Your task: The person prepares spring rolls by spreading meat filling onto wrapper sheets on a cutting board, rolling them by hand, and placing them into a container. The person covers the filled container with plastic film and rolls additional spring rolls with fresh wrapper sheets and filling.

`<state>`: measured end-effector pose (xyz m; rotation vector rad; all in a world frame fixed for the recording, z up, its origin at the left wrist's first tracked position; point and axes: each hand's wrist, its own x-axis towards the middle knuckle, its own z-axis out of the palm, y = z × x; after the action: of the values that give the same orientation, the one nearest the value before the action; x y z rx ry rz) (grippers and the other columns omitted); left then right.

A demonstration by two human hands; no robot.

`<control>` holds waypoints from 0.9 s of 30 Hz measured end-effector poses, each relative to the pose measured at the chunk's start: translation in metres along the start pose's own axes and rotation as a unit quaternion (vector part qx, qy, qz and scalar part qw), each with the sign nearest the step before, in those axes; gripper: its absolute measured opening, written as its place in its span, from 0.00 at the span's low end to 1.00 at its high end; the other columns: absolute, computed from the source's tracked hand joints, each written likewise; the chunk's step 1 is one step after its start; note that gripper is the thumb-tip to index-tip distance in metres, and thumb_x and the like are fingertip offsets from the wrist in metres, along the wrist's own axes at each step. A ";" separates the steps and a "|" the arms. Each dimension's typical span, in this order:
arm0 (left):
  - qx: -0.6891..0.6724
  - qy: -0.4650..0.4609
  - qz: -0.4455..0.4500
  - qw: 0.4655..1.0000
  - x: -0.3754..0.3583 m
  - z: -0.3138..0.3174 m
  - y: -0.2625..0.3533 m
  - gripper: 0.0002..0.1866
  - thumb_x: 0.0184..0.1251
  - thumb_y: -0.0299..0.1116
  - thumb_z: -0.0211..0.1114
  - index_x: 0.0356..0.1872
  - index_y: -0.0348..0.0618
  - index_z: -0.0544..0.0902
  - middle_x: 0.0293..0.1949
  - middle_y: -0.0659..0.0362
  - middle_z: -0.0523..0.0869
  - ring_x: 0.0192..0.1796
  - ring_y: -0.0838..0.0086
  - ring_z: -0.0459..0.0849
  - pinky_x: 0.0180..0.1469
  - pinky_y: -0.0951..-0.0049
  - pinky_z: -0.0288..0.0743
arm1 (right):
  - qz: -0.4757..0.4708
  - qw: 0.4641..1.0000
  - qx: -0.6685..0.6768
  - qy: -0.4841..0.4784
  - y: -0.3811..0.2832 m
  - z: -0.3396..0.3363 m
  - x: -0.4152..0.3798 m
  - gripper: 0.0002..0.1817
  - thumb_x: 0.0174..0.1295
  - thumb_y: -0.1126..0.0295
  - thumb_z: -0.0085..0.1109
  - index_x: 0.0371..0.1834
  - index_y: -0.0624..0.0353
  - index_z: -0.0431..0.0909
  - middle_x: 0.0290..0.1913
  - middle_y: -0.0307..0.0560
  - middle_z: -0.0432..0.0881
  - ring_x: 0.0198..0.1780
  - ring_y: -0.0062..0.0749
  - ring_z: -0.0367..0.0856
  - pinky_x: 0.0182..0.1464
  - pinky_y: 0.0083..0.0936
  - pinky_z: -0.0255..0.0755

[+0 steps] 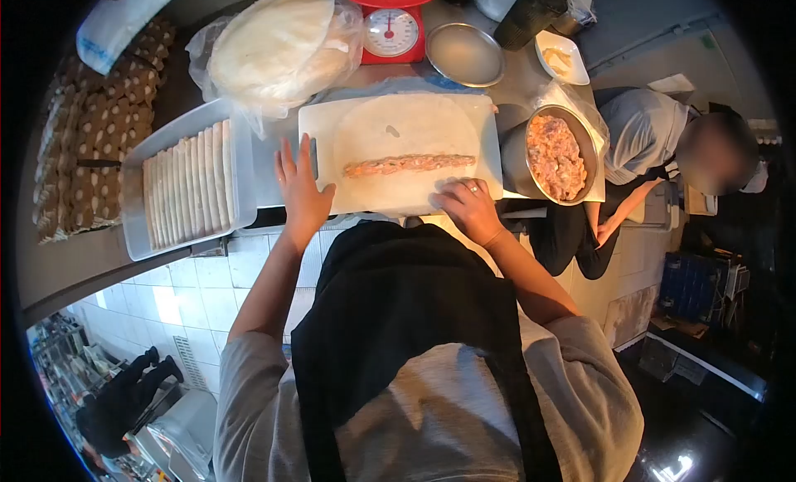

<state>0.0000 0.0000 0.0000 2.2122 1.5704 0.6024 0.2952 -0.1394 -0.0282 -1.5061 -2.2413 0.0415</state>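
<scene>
A round, pale wrapper sheet [381, 133] lies on a white cutting board [482, 121]. Across its near half runs a long strip of minced filling [410, 164]. My left hand [303, 187] is open, fingers spread, over the board's left edge. At the near right edge of the sheet, below the filling, my right hand [469, 206] has its fingers curled and closed on the sheet's edge; a ring shows on one finger. A metal bowl [590, 154] of minced filling [554, 157] stands right of the board. To the left, a plastic box [245, 163] holds several long pale rolls [189, 183].
Behind the board are stacked round wrappers [269, 46] in plastic, a red scale [391, 34], a round metal dish [466, 55] and a white dish [562, 59]. Egg trays [99, 142] stand far left. A seated person [638, 142] is close on the right; another person [124, 399] stands lower left.
</scene>
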 end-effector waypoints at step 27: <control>-0.012 -0.074 0.254 0.964 0.017 0.076 0.066 0.17 0.53 0.35 0.69 0.46 0.49 0.84 0.39 0.59 0.82 0.44 0.63 0.81 0.46 0.64 0.76 | -0.009 0.996 0.080 -0.044 0.027 0.009 0.077 0.13 0.52 0.71 0.62 0.42 0.58 0.80 0.39 0.45 0.77 0.44 0.44 0.77 0.47 0.35 0.72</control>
<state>0.0980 -0.0079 -0.0280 2.5852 0.9130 0.5695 0.2913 -0.0582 -0.0175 -1.4238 -2.2605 0.2797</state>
